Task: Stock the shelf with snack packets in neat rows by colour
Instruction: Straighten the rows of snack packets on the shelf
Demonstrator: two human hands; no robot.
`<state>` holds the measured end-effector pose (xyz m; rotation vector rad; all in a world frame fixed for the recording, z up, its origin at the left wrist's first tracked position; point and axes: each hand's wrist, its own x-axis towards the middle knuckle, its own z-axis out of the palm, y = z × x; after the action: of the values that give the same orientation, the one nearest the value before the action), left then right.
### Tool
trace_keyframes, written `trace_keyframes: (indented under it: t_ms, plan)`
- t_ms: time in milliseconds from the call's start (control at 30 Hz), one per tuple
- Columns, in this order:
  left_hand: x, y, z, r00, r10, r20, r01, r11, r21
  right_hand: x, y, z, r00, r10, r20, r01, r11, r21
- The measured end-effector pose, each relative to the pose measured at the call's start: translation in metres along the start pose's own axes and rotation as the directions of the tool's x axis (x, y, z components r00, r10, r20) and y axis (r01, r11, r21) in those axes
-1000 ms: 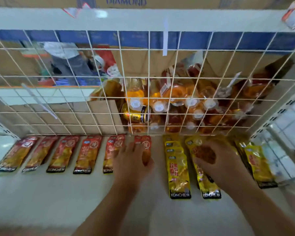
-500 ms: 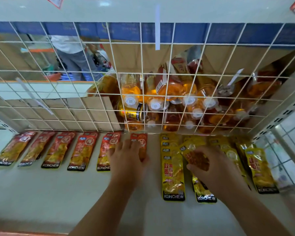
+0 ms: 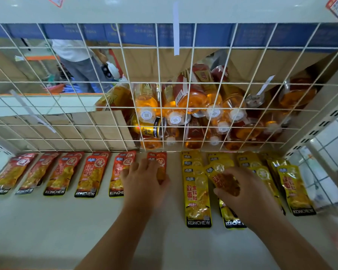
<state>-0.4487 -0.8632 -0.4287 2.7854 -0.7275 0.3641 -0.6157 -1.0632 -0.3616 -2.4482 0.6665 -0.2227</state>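
Several red snack packets [image 3: 90, 173] lie side by side on the left of the white shelf [image 3: 47, 227]. Yellow packets [image 3: 196, 193] lie in overlapping rows on the right. My left hand [image 3: 142, 182] lies flat on the rightmost red packet [image 3: 160, 162], fingers spread, covering its lower part. My right hand [image 3: 242, 190] rests on the second yellow row, its fingers curled round a yellow packet [image 3: 220, 172] that sits askew on that row.
A white wire grid [image 3: 105, 98] stands behind the packets. Behind it lie a pile of orange drink bottles [image 3: 193, 106], cardboard [image 3: 66, 129] and a person [image 3: 80, 65] standing farther off. A perforated upright [image 3: 318, 121] bounds the shelf on the right.
The view has dipped and closed in slightly. Both hands stay on the same packets; the right hand has shifted the askew yellow packet a little.
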Motion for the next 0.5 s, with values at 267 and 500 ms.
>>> trace_keyframes:
  t_ms: [267, 500]
  plan:
    - [-0.002, 0.001, -0.009, 0.996, 0.055, -0.074, -0.061, 0.995, -0.084, -0.013, 0.008, -0.002, 0.995, 0.035, -0.096, -0.037, 0.999, -0.016]
    - [-0.032, 0.034, -0.013, 0.922, 0.322, -0.213, -0.375, 0.877, -0.299, -0.037, 0.02, 0.0, 0.98, 0.093, -0.174, -0.093, 0.996, 0.007]
